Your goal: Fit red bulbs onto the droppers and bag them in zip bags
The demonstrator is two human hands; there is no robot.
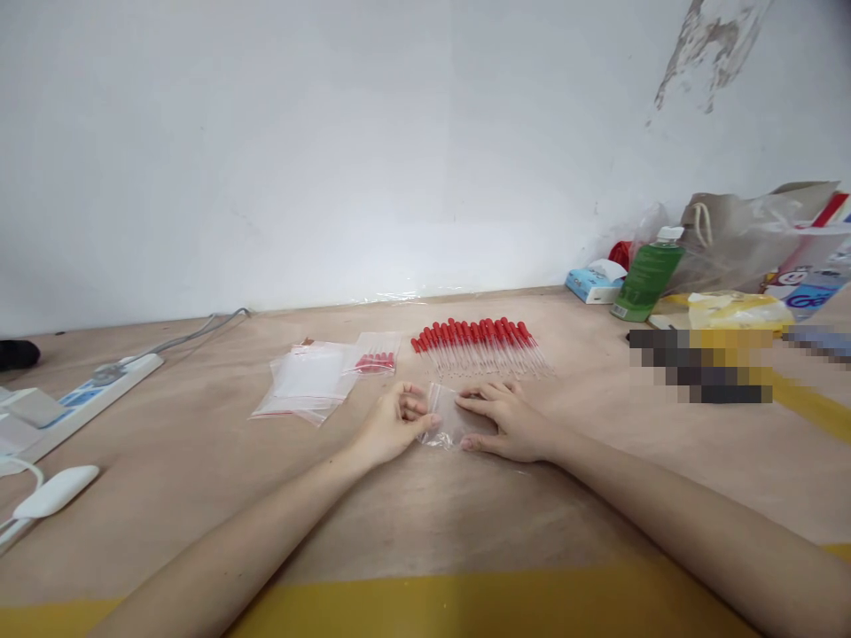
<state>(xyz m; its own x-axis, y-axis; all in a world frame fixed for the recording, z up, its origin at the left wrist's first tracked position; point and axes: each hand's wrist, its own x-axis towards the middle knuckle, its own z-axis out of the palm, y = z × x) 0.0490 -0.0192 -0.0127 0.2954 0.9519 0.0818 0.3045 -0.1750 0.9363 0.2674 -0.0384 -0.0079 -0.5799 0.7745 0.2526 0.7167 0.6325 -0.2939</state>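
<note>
A small clear zip-lock bag (pixel 444 424) lies on the table between my hands. My left hand (pixel 397 420) has its fingers curled, with the thumb and fingers closed on the bag's left edge. My right hand (pixel 511 422) rests at the bag's right side, fingers stretched out and apart, the fingertips touching the plastic. Just beyond my hands is a row of several glass droppers (pixel 480 340) with red rubber bulbs, the bulbs pointing away from me. To the left, a zip-lock bag (pixel 376 353) with several red-bulbed droppers lies by a stack of bags (pixel 308 379).
A power strip (pixel 113 383) with plugs and a grey cable sits on the left. A white cable device (pixel 58 493) lies nearer. At the right stand a blue tissue pack (pixel 591 285), a green bottle (pixel 648 276) and plastic bags (pixel 741 310). The wall (pixel 332 159) bounds the back.
</note>
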